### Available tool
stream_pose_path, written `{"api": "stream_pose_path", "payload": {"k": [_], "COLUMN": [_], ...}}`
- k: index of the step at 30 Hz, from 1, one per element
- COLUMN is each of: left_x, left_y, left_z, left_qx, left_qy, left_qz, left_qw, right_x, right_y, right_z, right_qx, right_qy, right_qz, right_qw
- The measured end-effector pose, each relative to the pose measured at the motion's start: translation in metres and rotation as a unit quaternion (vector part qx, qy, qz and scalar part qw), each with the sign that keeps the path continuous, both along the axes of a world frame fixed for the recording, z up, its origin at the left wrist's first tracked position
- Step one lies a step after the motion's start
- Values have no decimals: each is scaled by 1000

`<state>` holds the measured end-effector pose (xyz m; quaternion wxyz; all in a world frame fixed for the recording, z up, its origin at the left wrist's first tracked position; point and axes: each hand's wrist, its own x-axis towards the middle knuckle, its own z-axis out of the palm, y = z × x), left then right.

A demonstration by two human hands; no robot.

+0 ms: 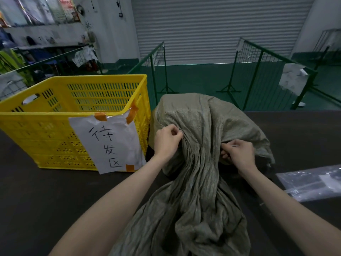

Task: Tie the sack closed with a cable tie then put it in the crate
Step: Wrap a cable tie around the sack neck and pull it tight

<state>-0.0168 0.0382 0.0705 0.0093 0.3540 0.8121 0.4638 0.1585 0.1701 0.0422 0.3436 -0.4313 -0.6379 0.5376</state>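
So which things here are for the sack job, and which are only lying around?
For the job: sack, crate, left hand, right hand.
Lying about: plastic bag, paper sign on the crate, green fences.

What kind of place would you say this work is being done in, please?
Probably a warehouse or dispatch area: a large roller shutter door fills the back wall, green wire-mesh barriers stand on the floor, and a yellow plastic crate with a taped handwritten paper sign sits beside the woven sack.

The sack (201,126) was coarse, crinkled woven cloth; the crate (55,115) glossy perforated plastic with a taped paper sign (108,143); the worktop (36,191) looked matt.
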Motion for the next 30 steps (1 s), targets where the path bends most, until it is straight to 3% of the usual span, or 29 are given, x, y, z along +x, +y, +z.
{"api": "stream_pose_path", "payload": {"k": [5,8,13,20,25,30], "left_x": [4,6,9,11,15,14], "left_y": [8,13,20,29,34,38], "left_z": [2,-1,-7,-7,-8,-3], "left_qx": [-7,22,37,46,74,46], "left_qy": [116,131,78,0,-133,-174], "left_qz": [-38,-75,-144,-161,-207,-248], "left_qw": [992,988,986,986,966,952], "right_x": [-7,-12,-18,-16,-17,-21], "right_y": [-2,-3,0,3,9,14], "right_z": [0,1,-2,-1,-5,1], "right_qx": [-8,-57,-61,34,-63,-168], "right_qy": [85,151,178,182,236,273], "right_qz": [-9,18,80,97,151,179], "right_qw": [996,987,979,978,958,930]}}
